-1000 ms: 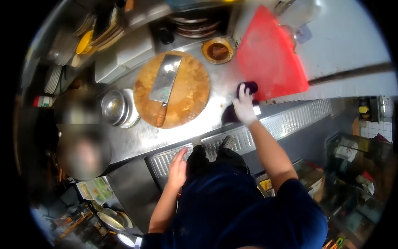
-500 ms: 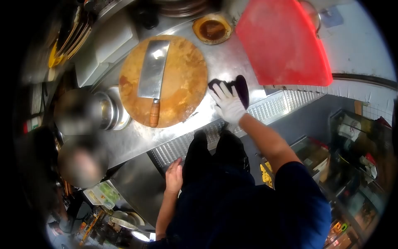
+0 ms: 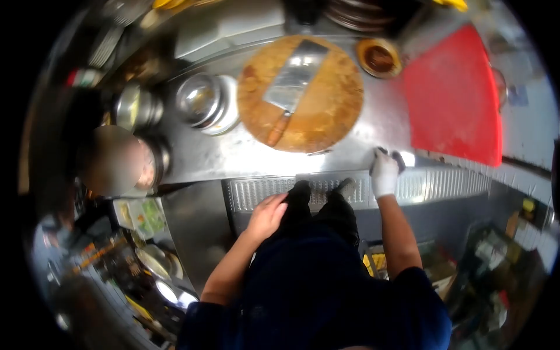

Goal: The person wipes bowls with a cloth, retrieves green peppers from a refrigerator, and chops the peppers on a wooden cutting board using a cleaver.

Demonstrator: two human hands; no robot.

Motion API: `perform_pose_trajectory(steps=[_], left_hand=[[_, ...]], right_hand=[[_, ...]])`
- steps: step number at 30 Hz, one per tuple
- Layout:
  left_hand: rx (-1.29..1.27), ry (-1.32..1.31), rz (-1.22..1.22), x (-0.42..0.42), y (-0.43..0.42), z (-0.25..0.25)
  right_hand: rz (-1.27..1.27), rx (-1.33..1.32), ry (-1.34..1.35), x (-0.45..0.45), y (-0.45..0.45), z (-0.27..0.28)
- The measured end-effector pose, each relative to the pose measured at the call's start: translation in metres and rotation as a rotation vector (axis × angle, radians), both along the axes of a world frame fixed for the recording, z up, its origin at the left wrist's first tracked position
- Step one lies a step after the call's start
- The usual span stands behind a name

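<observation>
My right hand (image 3: 384, 174), in a white glove, is closed on a dark cloth (image 3: 399, 160) at the front edge of the steel counter (image 3: 204, 154). My bare left hand (image 3: 268, 216) hangs in front of the counter, holding nothing, its fingers extended. A cleaver (image 3: 297, 73) with a wooden handle lies on the round wooden chopping board (image 3: 338, 111). To the right of my gloved hand stands a red board (image 3: 452, 102). Behind the counter's middle is a small bowl of brown sauce (image 3: 379, 57).
Stacked metal bowls (image 3: 198, 99) stand left of the chopping board. Farther left are metal pots (image 3: 137, 108) and a tray of green food (image 3: 146, 217). Dark plates (image 3: 359, 14) are stacked at the back. A ridged metal strip (image 3: 259, 192) runs below the counter's front edge.
My gloved hand and the cloth have moved from beside the chopping board to the counter's front edge, and the hand has closed more. The whole view has shifted and turned.
</observation>
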State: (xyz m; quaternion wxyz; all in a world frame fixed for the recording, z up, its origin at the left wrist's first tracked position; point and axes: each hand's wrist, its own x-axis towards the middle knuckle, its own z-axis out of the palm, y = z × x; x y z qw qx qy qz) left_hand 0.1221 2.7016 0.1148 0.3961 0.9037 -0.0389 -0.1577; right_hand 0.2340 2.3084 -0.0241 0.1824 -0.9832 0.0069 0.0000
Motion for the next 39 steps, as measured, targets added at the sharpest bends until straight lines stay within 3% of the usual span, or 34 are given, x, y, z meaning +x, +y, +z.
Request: perform_pose_trajectory(steps=[1, 2, 4, 6, 7, 9, 12, 14, 15, 16, 18, 19, 20, 21, 24, 26, 28, 29, 31, 33, 34, 35, 36, 38, 39], left_hand=[[-0.042, 0.000, 0.011, 0.004, -0.003, 0.002], [-0.087, -0.001, 0.019, 0.010, -0.007, 0.004], [-0.184, -0.041, 0.004, 0.017, -0.016, -0.002], [-0.248, -0.133, -0.115, 0.035, -0.032, 0.017], [-0.279, -0.198, -0.187, 0.041, -0.040, 0.022], [-0.254, -0.338, -0.256, 0.055, -0.058, 0.046], [-0.079, -0.560, -0.264, 0.061, -0.068, 0.050], [-0.026, -0.675, -0.133, 0.065, -0.055, 0.050], [-0.042, -0.752, -0.088, 0.067, -0.046, 0.050], [-0.060, -0.824, -0.041, 0.067, -0.037, 0.049], [-0.052, -0.767, 0.132, 0.067, -0.020, 0.040], [-0.051, -0.740, 0.217, 0.069, -0.011, 0.033], [-0.077, -0.612, 0.323, 0.066, 0.005, 0.023], [-0.276, -0.521, 0.427, 0.066, 0.022, 0.008], [-0.834, -0.007, 0.761, 0.065, 0.051, 0.021], [-1.450, 0.142, 0.908, 0.062, 0.041, 0.025], [-1.645, 0.201, 1.029, 0.060, 0.028, 0.033], [-1.696, 0.210, 1.093, 0.062, 0.032, 0.048], [-1.804, 0.223, 1.224, 0.072, 0.042, 0.075], [-1.758, 0.052, 1.130, 0.066, 0.072, 0.055], [-1.733, -0.031, 1.082, 0.065, 0.082, 0.048], [-1.691, -0.064, 1.277, 0.074, 0.088, 0.079], [-1.596, -0.183, 1.141, 0.072, 0.098, 0.067], [-0.933, -0.368, 0.967, 0.067, 0.092, 0.080], [-0.822, -0.354, 0.817, 0.056, 0.084, 0.063]], right_hand=[[-0.197, 0.270, 0.100, -0.007, 0.003, 0.000], [-0.446, 0.755, 0.057, -0.020, 0.009, -0.005], [-0.491, 0.901, 0.196, -0.031, 0.018, 0.035], [-0.658, 1.476, 0.323, -0.036, 0.051, 0.060], [-0.655, 1.597, 0.426, -0.032, 0.078, 0.105], [-0.393, 1.804, 0.612, -0.019, 0.125, 0.180], [-0.360, 2.134, 0.905, -0.011, 0.175, 0.199], [-0.136, 2.260, 1.090, -0.005, 0.192, 0.209], [-0.333, 2.152, 1.008, -0.007, 0.203, 0.205], [-0.279, 2.146, 1.074, -0.007, 0.212, 0.216], [-0.169, 2.040, 0.955, -0.012, 0.227, 0.200], [0.130, 2.277, 1.198, -0.013, 0.229, 0.170], [0.106, 2.121, 1.229, -0.015, 0.235, 0.191], [0.088, 1.968, 1.265, -0.018, 0.241, 0.212], [0.466, 2.075, 1.202, 0.000, 0.262, 0.256], [0.327, 2.215, 1.185, 0.007, 0.287, 0.261], [0.073, 2.318, 1.260, 0.017, 0.308, 0.239], [0.043, 2.374, 1.339, 0.020, 0.316, 0.225], [0.170, 2.211, 1.338, 0.021, 0.312, 0.216], [0.228, 2.054, 1.323, 0.016, 0.307, 0.208], [0.160, 1.980, 1.320, 0.010, 0.299, 0.189], [0.032, 1.927, 1.343, 0.004, 0.294, 0.170], [-0.089, 1.873, 1.362, 0.001, 0.294, 0.159], [-0.168, 1.902, 1.267, 0.008, 0.319, 0.193], [-0.210, 1.915, 1.220, 0.010, 0.330, 0.205]])
